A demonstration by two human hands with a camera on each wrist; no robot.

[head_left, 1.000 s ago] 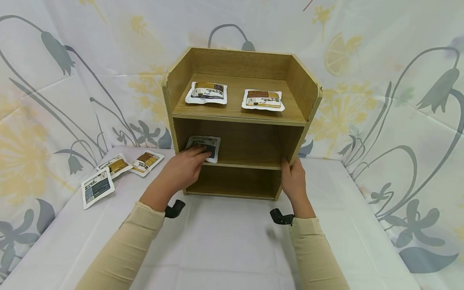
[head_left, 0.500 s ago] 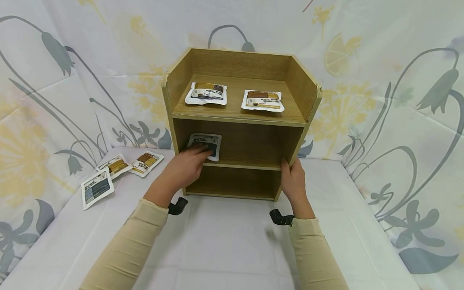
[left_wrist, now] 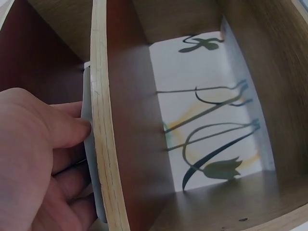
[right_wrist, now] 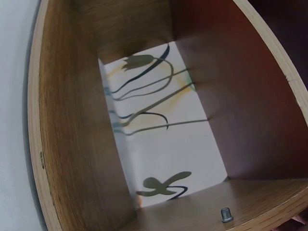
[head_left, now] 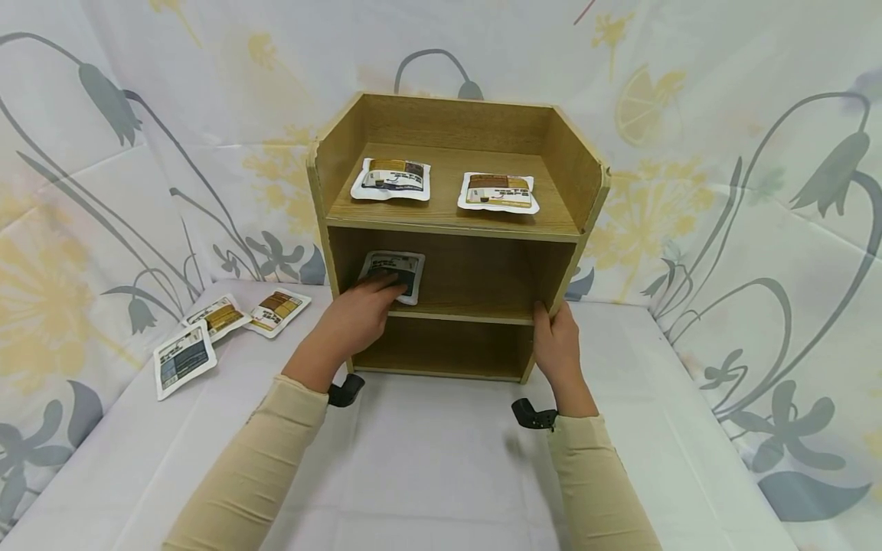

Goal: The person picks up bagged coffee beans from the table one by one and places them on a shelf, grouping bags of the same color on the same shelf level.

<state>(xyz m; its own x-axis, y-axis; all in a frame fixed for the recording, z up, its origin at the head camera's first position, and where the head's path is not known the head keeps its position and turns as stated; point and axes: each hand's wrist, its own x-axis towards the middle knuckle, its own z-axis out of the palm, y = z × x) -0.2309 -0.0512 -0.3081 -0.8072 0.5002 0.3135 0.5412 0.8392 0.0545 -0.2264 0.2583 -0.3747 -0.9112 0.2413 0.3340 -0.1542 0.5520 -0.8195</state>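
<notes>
A wooden shelf unit (head_left: 455,119) with three levels stands in the middle of the head view. On its middle shelf, at the left, lies a dark blue packet with a white border (head_left: 413,267). My left hand (head_left: 353,321) reaches in, its fingers lying over that packet and hiding part of it. In the left wrist view, the thumb touches the edge of the packet (left_wrist: 87,101) right at the shelf's front board (left_wrist: 108,149). My right hand (head_left: 560,344) grips the unit's right side panel, thumb at the front edge; its other fingers are mostly hidden.
Two brown-and-yellow packets, one left (head_left: 391,179) and one right (head_left: 499,192), rest on the top level. Left of the unit, a blue packet (head_left: 184,360) and two yellow-brown packets (head_left: 279,311) lie on the white cloth (head_left: 441,474). A small metal peg (right_wrist: 226,215) shows in the lower compartment.
The blue packet on the middle shelf has slid slightly deeper and to the right, with my left hand moving along with it. My right hand stays on the side panel.
</notes>
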